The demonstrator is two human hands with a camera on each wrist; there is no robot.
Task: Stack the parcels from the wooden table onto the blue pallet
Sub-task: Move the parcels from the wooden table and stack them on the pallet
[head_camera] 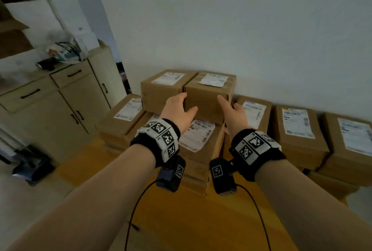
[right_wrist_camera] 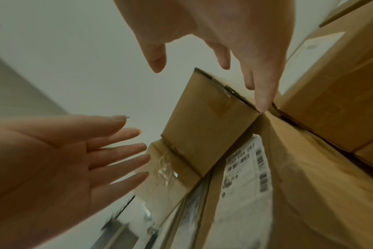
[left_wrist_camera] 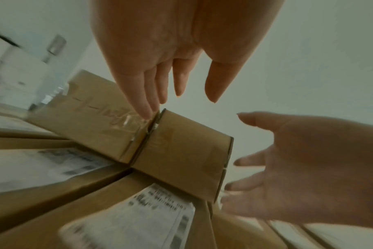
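Note:
Several brown cardboard parcels with white labels lie on the wooden table [head_camera: 181, 220]. Two sit on top of the pile; the right one, the top parcel [head_camera: 207, 97] [left_wrist_camera: 181, 160] [right_wrist_camera: 202, 126], lies between my hands. My left hand [head_camera: 180, 106] [left_wrist_camera: 170, 75] is open, its fingers at the seam with the neighbouring top parcel [head_camera: 161, 87] and its thumb in front of the near face. My right hand [head_camera: 231, 110] [right_wrist_camera: 234, 50] is open at the parcel's right edge, one fingertip at its corner. Neither hand grips anything. The blue pallet is out of view.
More parcels line the wall to the right [head_camera: 298, 134] [head_camera: 352, 146] and left [head_camera: 124, 118], and one labelled parcel [head_camera: 199, 138] lies under the top pair. A cream cabinet [head_camera: 60, 99] with a plastic bag [head_camera: 64, 49] on it stands left. Thin cables hang from both wrists.

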